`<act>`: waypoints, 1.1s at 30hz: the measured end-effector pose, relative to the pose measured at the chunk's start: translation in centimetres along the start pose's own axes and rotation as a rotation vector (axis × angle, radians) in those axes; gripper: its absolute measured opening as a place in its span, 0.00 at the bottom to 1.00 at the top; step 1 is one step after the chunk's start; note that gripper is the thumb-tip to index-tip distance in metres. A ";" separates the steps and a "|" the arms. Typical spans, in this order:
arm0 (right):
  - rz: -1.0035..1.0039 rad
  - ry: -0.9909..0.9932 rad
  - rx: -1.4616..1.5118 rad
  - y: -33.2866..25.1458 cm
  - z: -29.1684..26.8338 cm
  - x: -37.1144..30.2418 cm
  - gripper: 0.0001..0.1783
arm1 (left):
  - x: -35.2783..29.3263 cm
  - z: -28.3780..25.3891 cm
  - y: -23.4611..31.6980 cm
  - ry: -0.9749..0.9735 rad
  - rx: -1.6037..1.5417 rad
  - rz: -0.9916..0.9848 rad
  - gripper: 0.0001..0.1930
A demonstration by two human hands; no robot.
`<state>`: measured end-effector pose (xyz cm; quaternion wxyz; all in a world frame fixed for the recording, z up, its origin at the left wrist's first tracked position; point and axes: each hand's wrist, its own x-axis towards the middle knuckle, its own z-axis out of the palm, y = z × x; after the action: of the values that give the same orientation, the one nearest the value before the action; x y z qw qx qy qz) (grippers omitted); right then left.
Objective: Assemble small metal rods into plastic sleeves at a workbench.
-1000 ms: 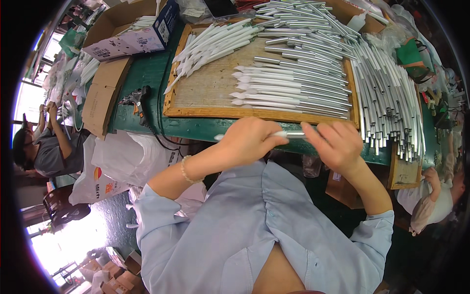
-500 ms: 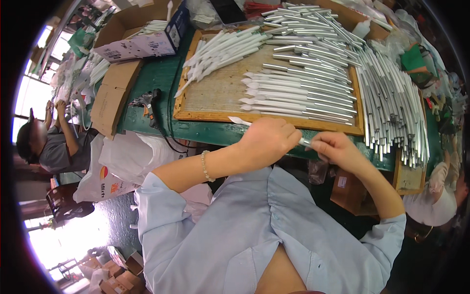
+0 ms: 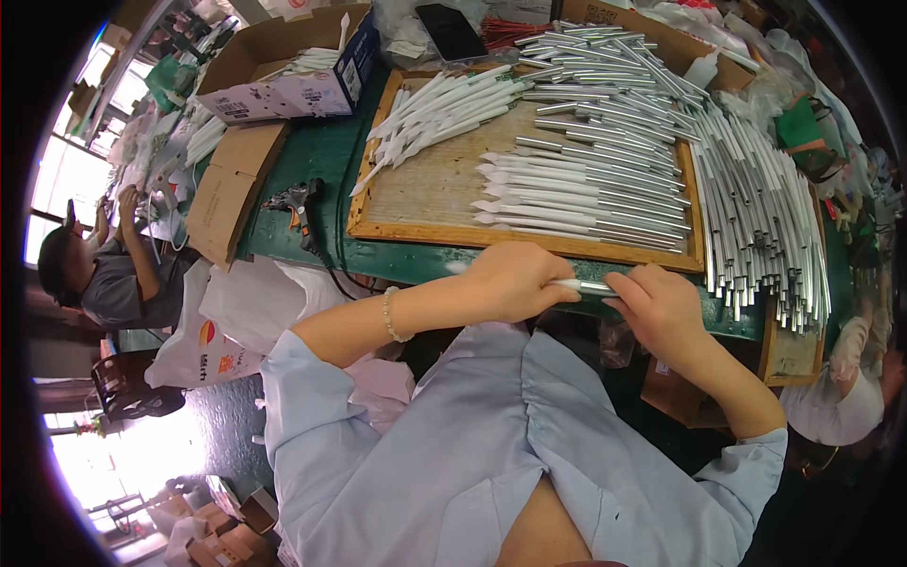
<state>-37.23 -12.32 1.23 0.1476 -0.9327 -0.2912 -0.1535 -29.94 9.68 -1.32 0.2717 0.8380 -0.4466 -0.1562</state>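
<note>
In front of the wooden tray (image 3: 453, 235), my left hand (image 3: 515, 282) is closed around the white part of a slim white-and-silver stick (image 3: 591, 287). The fingers of my right hand (image 3: 656, 307) pinch its silver metal end. The stick lies roughly level between the two hands, its pointed white tip blurred past my left hand. Inside the tray, a row of similar sticks (image 3: 548, 194) with leaf-shaped white tips lies side by side, silver ends to the right. A heap of white sticks (image 3: 439, 113) rests at the tray's left, and silver tubes (image 3: 605, 80) are piled at its far side.
Right of the tray lies a large stack of silver-and-white tubes (image 3: 751, 208). On the green table (image 3: 283, 227), a black corded tool (image 3: 304, 213) lies beside a cardboard flap (image 3: 231, 189). A box (image 3: 283, 94) and a phone (image 3: 450, 31) are behind. Another person (image 3: 128, 274) sits at far left.
My hands have moved slightly apart, so more of the stick's silver part shows between them. The stick's tip has moved lower and left. The whole view has shifted a little.
</note>
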 end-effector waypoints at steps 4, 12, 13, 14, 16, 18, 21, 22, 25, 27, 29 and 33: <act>0.523 -0.293 0.651 1.3 -0.2 -0.6 0.10 | 0.5 0.5 -0.4 0.268 0.198 0.268 0.07; 0.172 0.009 0.167 1.0 -0.3 -0.1 0.11 | 0.8 -0.5 -0.6 0.265 0.094 0.193 0.09; 0.319 -0.026 0.374 1.2 0.0 -0.4 0.11 | 0.9 -0.9 -0.5 0.256 0.088 0.202 0.09; 0.769 -0.440 0.933 2.4 -0.8 0.0 0.12 | 1.1 -1.4 -0.4 0.319 0.242 0.342 0.09; 0.774 -0.426 0.948 2.1 -0.7 0.1 0.12 | 1.4 -1.6 -0.3 0.381 0.396 0.482 0.10; 0.332 -0.072 0.447 1.2 0.0 -0.1 0.12 | 1.5 -1.0 0.0 0.442 0.296 0.359 0.11; 0.055 0.035 0.049 1.6 -0.7 0.3 0.11 | 1.3 -0.3 -0.6 0.286 0.208 0.237 0.09; 0.189 -0.028 0.281 1.7 0.1 -0.2 0.11 | 1.4 -0.5 -0.5 0.285 0.208 0.241 0.09; 0.956 -0.712 1.240 3.2 -1.6 0.8 0.11 | 1.7 -1.0 -0.2 0.363 0.423 0.490 0.14; 0.940 -0.639 1.233 2.1 -0.8 0.3 0.10 | 2.4 -1.0 0.0 0.505 0.340 0.559 0.07; 0.122 0.090 0.052 1.6 -0.2 0.2 0.12 | 1.8 -0.5 -0.7 0.328 0.266 0.358 0.08; 0.451 -0.188 0.554 1.4 -0.3 0.2 0.12 | 1.7 -1.0 -0.3 0.393 0.377 0.399 0.09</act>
<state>-36.31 -13.38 1.31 0.3973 -0.9081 -0.1211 0.0540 -28.33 8.72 -0.67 0.2183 0.7836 -0.5620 0.1501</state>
